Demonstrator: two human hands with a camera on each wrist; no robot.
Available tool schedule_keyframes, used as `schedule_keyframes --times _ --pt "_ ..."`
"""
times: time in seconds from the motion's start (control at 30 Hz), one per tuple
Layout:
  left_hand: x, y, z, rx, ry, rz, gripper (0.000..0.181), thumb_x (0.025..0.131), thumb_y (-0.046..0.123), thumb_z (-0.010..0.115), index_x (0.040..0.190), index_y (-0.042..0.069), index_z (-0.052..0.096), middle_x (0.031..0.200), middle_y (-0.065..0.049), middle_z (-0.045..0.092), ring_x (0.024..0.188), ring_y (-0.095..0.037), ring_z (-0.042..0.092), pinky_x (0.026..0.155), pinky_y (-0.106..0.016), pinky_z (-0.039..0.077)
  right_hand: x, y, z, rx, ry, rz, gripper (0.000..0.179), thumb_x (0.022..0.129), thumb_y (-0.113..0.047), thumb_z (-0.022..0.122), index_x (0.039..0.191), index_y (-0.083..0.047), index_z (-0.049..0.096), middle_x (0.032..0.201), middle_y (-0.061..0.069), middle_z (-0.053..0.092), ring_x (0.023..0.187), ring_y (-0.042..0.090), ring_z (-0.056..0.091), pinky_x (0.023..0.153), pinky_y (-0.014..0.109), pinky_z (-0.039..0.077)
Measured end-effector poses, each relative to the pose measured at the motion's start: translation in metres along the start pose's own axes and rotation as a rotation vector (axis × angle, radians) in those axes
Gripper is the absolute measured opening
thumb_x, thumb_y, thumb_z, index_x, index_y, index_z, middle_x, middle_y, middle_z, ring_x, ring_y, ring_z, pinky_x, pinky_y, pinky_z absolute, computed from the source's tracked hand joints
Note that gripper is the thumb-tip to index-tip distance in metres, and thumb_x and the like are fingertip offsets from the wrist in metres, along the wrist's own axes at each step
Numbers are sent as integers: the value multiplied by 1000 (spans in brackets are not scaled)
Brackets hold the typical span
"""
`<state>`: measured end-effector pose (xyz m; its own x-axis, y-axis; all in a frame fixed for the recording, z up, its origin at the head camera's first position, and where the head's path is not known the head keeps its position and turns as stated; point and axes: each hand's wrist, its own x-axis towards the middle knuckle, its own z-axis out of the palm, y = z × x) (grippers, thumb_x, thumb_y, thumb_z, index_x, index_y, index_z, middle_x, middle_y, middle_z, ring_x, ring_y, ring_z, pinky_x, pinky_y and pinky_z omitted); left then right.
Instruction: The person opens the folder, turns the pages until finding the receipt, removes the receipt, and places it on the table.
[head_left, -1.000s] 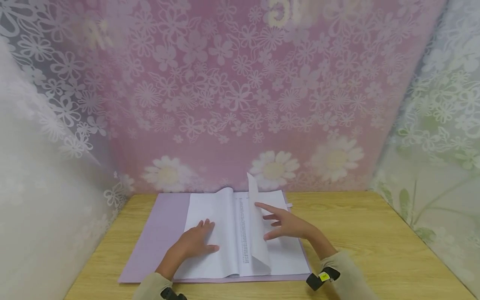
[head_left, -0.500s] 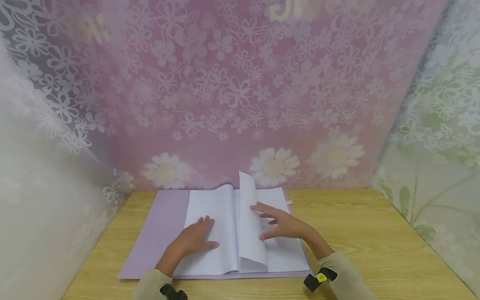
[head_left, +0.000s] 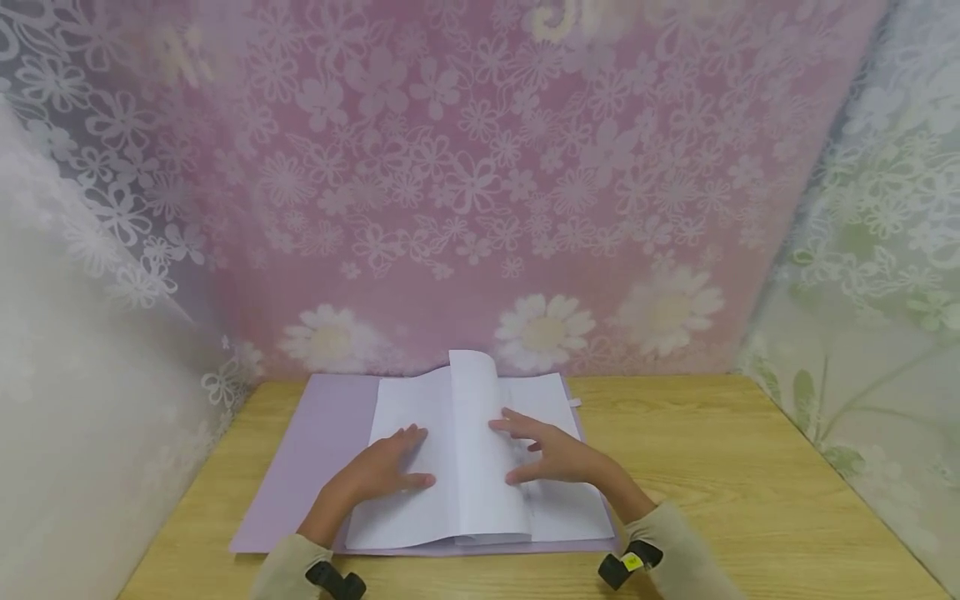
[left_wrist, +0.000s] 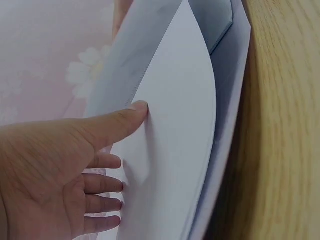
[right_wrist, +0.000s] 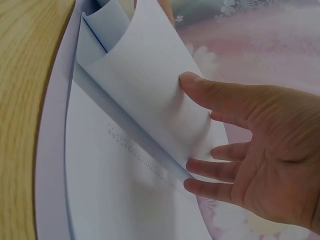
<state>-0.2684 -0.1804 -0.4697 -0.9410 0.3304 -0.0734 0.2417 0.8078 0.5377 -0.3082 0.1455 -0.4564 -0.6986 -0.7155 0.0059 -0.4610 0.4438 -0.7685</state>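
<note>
A lilac folder [head_left: 300, 475] lies spread on the table with white printed sheets inside. My left hand [head_left: 378, 468] rests on the left-hand pages [head_left: 405, 521], fingers extended and thumb pointing to the fold. In the left wrist view its fingertips [left_wrist: 116, 186] touch the paper. Near the middle, one curled page [head_left: 480, 467] stands up and leans left. From the right, my right hand [head_left: 558, 454] touches this page with spread, nearly straight fingers, thumb and fingertips against its surface. Rows of small print [right_wrist: 135, 155] show on the sheet beneath in the right wrist view.
The folder lies on a wood-grain table [head_left: 720, 467], close to a pink flowered backdrop [head_left: 420, 317] behind it. Pale flowered sheets hang at both sides. A small white tab [head_left: 575, 403] sticks out at the folder's right edge. Each wrist wears a black strap [head_left: 630, 564].
The lifted page has swung over to the left, covering the printed sheet by the fold. My right hand has moved slightly left with it; the left hand has stayed nearly in place.
</note>
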Motion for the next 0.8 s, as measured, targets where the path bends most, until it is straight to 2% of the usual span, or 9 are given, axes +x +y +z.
schedule_keyframes --times 0.13,0.37,0.53,0.8 --pt "2 0 1 -62 46 2 80 91 44 75 153 3 44 159 -21 42 149 -41 38 121 -57 33 1 -1 5 -34 15 12 79 88 -34 81 155 -15 44 169 19 21 152 40 32 108 58 48" --pt "6 4 4 -195 137 31 74 100 52 59 159 13 37 163 -10 39 152 -33 35 123 -55 30 2 -5 9 -77 59 33 76 89 -36 80 154 -14 47 168 19 24 151 40 34 108 56 49" --pt "6 12 9 -233 131 59 75 101 58 54 161 18 33 165 -8 35 154 -31 32 123 -55 29 2 -6 13 -81 80 20 73 91 -36 78 153 -13 48 168 22 24 150 43 35 107 57 49" --pt "7 23 16 -211 120 99 76 102 57 51 163 18 28 166 -8 31 154 -30 31 124 -53 29 2 -5 17 -90 74 -4 70 94 -39 73 153 -12 47 168 23 22 151 45 33 107 57 49"
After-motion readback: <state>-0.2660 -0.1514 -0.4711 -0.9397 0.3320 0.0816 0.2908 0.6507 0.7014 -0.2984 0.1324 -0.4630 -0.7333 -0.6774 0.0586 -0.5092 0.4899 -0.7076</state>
